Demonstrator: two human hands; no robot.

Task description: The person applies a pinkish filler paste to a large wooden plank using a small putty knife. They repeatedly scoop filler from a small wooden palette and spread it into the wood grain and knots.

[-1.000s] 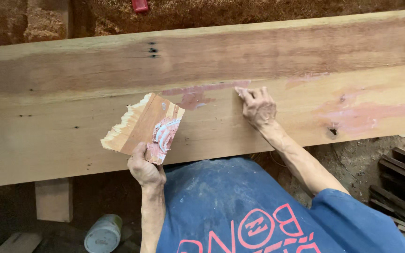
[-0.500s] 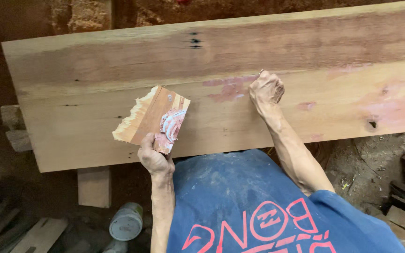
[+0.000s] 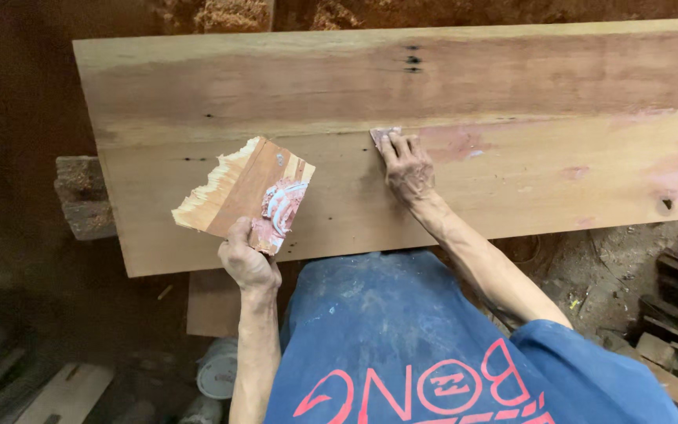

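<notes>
A long, wide wooden plank lies across in front of me, with pink filler smears along its middle. My left hand grips the lower edge of a broken plywood scrap, which carries a dab of pink and white filler. The scrap is held just above the plank's near edge. My right hand lies flat on the plank, its fingertips pressing a small pinkish scraper piece against the wood, left of the smear.
A rough wooden block sticks out under the plank's left end. A short board and a round tin sit on the floor below. Stacked wood scraps lie at the right. A knot hole marks the plank's right part.
My right hand has slid left along the plank, from curled fingers to flat pressing fingertips. The left hand keeps the plywood scrap in about the same place.
</notes>
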